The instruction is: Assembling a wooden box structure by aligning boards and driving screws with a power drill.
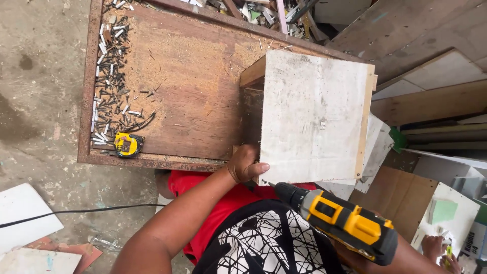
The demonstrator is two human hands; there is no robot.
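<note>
One cam only, head-worn, looking steeply down, almost top-down. Near edge of frame: wearer's torso w/ left hand (247,165) and yellow drill (345,223), both close to lens. Mid frame: brown workbench (177,91), white panel box (312,114) at its right end. Far edge: scrap pile. Left side: concrete floor (35,76). Right side: stacked boards. No 2nd view, so no overlap.
</note>
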